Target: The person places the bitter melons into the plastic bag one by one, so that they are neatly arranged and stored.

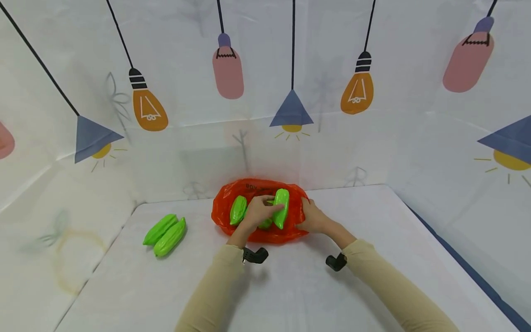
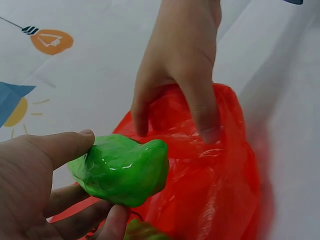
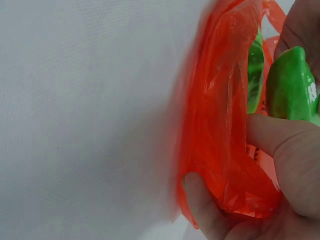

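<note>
My left hand grips a glossy green ridged gourd between thumb and fingers, over the mouth of a red plastic bag. In the left wrist view, one end of that gourd faces the camera. At the bag's right side, my right hand holds the rim, its thumb inside and a finger outside in the right wrist view. Inside the bag lies another green gourd, and more green shows under the left hand, partly hidden. Two similar gourds lie side by side to the left on the table.
The white table meets a white sheet wall printed with lamps and bulbs, close behind the bag. Side sheets rise at left and right. A dark blue strip runs along the right table edge.
</note>
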Available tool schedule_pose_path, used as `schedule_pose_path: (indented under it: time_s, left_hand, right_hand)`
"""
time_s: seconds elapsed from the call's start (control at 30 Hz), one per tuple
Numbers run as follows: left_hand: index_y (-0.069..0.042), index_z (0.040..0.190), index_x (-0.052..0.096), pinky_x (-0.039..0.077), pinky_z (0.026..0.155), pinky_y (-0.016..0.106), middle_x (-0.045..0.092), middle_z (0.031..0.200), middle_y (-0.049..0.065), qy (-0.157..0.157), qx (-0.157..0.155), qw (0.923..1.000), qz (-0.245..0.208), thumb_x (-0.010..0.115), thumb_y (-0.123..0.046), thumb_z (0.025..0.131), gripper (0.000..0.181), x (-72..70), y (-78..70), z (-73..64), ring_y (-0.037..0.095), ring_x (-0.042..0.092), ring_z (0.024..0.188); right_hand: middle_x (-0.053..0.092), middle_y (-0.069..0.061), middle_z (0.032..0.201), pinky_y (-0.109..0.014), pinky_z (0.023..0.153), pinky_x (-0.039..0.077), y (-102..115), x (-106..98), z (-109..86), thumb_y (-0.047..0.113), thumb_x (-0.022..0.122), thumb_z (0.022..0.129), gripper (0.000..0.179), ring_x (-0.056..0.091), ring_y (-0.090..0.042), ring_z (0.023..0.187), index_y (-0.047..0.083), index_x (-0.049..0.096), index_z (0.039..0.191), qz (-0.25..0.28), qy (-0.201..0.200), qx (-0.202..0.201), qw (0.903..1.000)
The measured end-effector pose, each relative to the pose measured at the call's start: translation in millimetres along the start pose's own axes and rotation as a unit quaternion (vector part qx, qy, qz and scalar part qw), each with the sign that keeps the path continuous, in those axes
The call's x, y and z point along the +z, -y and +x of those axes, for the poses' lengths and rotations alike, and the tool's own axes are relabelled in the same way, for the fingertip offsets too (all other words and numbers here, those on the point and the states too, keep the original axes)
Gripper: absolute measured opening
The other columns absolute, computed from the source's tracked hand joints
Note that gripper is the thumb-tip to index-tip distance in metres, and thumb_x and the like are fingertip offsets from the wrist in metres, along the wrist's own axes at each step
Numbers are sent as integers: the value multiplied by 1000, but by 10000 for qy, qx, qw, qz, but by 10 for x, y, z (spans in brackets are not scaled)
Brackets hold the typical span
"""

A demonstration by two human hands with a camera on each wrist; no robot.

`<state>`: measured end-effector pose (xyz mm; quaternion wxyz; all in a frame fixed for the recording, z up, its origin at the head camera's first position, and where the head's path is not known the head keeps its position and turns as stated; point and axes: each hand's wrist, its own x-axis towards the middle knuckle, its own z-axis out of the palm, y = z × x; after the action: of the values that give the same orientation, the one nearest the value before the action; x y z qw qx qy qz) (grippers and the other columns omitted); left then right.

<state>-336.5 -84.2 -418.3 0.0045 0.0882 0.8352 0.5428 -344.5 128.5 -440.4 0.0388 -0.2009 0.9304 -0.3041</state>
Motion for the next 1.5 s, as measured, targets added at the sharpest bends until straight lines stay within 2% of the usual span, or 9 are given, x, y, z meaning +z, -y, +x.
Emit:
schedule_pose_path:
  time_s: [0.17,0.33,0.53,0.7,0.83,0.97,1.2,1.5]
  left_hand:
    - [-3,122,66,53,78,34,68,107,8,-154,214,9986,466,77,-37,82,53,107,8,-13,22,62,97]
    - [-1,121,66,54,73,32,69,104,9,-286,438,9943,930,77,-37,83,53,209,52,25,20,64,92]
    - [2,123,64,54,67,30,69,103,12,-430,560,9916,1081,77,-34,83,55,299,90,46,19,65,86]
    - [3,125,62,54,69,31,68,104,12,-519,688,9896,1149,76,-31,84,55,349,119,33,18,64,85]
    - [2,123,63,54,70,32,69,102,12,-657,863,9848,1355,76,-27,85,50,378,126,21,19,64,86]
    - [0,119,67,52,69,32,69,98,10,-737,895,9795,1648,76,-26,84,45,393,108,-3,19,63,84]
    - [-6,110,73,51,71,33,71,95,6,-690,723,9753,1972,74,-28,86,32,429,126,-29,18,64,83]
    - [0,124,64,50,88,43,64,120,11,-170,479,9773,2058,80,-34,79,59,465,150,-141,26,58,109]
  right_hand:
    - [35,-27,137,-52,94,46,6,3,-14,11,79,79,91,50,-37,114,-6,21,147,-3,9,-23,10000]
    - [34,-30,138,-54,94,45,20,-8,-26,10,78,79,90,51,-39,113,-10,20,146,-105,-23,-138,9998]
    - [37,-31,135,-53,94,45,-1,-12,-19,10,77,79,88,51,-39,112,-13,22,144,-247,-129,-337,9990]
    - [38,-30,134,-52,94,45,-17,-6,-21,9,77,79,87,49,-38,113,-12,24,144,-234,-155,-361,9990]
    - [37,-31,136,-53,95,44,-20,-1,-24,10,77,79,88,49,-39,114,-13,22,145,-273,-141,-303,9991]
    - [36,-32,138,-53,96,43,-11,1,-27,11,77,80,89,49,-40,116,-14,21,144,-291,-133,-319,9990]
    - [33,-33,140,-54,97,43,-23,3,-26,13,78,80,92,49,-41,117,-14,19,145,-251,-77,-208,9994]
    - [40,-29,135,-53,95,45,-78,33,-5,18,78,81,88,49,-38,115,-12,24,144,-192,-176,-350,9990]
